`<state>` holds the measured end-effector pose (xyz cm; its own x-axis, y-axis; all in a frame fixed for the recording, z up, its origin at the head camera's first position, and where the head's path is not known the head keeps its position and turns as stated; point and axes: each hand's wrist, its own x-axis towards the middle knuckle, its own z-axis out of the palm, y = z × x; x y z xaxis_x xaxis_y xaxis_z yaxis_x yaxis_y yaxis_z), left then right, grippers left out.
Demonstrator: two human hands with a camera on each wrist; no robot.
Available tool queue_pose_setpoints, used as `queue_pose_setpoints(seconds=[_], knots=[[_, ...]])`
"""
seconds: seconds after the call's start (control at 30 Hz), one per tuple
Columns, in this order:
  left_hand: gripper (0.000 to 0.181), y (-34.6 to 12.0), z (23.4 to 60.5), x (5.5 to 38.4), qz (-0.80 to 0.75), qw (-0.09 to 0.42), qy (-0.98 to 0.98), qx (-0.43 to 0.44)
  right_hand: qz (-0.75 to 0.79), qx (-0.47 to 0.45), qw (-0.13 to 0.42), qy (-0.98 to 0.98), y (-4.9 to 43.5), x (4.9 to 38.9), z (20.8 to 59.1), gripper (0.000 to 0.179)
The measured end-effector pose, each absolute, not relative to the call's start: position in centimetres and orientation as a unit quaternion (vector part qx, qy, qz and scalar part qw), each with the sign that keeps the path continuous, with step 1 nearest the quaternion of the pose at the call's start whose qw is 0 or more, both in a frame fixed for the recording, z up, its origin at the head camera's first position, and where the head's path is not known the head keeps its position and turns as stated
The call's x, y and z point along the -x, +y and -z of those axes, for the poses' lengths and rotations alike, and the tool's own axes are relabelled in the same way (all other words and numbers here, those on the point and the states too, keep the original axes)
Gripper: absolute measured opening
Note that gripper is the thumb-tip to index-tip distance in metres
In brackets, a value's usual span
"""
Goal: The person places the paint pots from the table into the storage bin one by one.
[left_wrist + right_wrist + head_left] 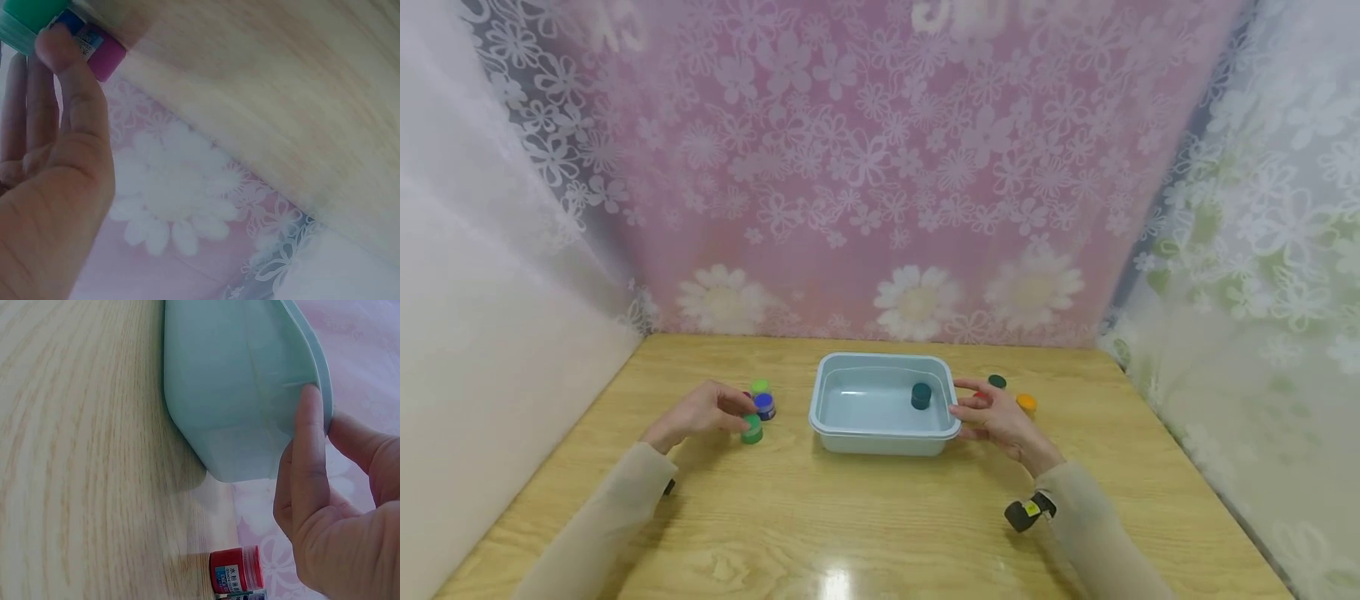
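A green jar (752,430) sits at the fingertips of the person's left hand (706,412), pinched between thumb and fingers over the left part of the table (865,508); whether it is off the wood I can't tell. Close by stand a blue jar (764,407) and a lime-topped jar (761,387). The head view gives only a sliver of a magenta jar (109,59), while the left wrist view shows its side plainly. In the middle stands a pale blue tub (883,444), its right rim gripped by the right hand (1006,427). The right wrist view adds a finger against the outer wall, with the thumb at the rim. Only the head view lets me see a dark teal jar (921,397) inside the tub, towards its right end. Beyond the right hand are a dark-green-topped jar (997,381) and an orange-topped jar (1027,402); a red jar (234,570), mostly hidden by fingers in the head view, shows its printed label in the right wrist view. Behind everything hangs a pink flowered curtain (865,167)
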<state>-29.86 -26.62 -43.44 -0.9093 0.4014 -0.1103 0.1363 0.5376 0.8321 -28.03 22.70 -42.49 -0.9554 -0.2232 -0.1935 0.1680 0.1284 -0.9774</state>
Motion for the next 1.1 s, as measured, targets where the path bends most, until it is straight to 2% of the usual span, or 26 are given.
queue_pose_setpoints(seconds=[0.2,0.33,0.67,0.93,1.1], knots=[[0.044,-26.6,43.7,30.2,-0.432,0.174,0.860,-0.208,0.655,0.008,0.148,0.741,22.6,28.2,42.2,0.069],[0.045,-26.3,43.7,30.4,-0.424,0.173,0.859,-0.229,0.656,0.010,0.140,0.742,22.6,28.4,42.1,0.067],[0.044,-25.9,43.5,30.5,-0.444,0.177,0.862,-0.168,0.660,0.015,0.150,0.736,22.7,28.1,42.2,0.067],[0.047,-25.2,42.7,30.6,-0.483,0.154,0.843,-0.180,0.661,0.019,0.150,0.735,22.7,28.1,42.2,0.067],[0.051,-24.5,42.4,30.9,-0.490,0.122,0.845,-0.175,0.658,0.019,0.151,0.737,22.7,28.2,42.2,0.068]])
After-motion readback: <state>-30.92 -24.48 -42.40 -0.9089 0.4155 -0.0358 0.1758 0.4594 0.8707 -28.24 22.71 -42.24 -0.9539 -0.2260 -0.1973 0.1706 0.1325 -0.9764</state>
